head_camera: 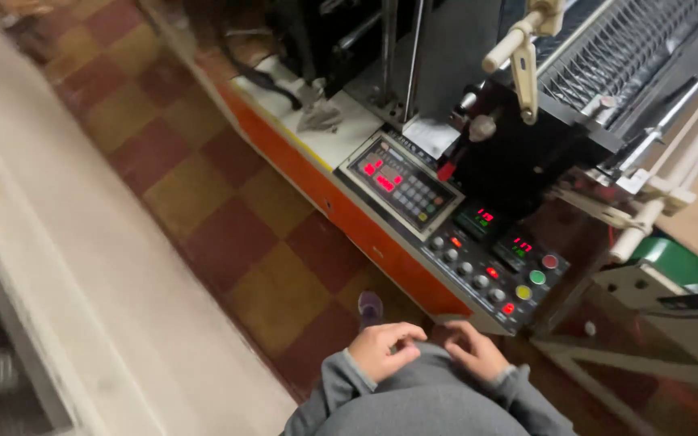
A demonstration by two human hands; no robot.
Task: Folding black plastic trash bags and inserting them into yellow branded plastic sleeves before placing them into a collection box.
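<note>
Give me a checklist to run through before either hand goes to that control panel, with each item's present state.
1. Both hands free: left hand and right hand rest at the person's waist, holding nothing. Ok.
2. Hands off the controls: neither touches the control panel. Ok.
3. Panel powered: the keypad display and the small readouts glow red. Ok.
4. Buttons in sight: the red button, green button and yellow button are uncovered. Ok.
5. Knob settings: the row of knobs is too small to read. Cannot tell.
6. Footing: one shoe shows on the chequered floor; the other is hidden. Cannot tell.
</note>
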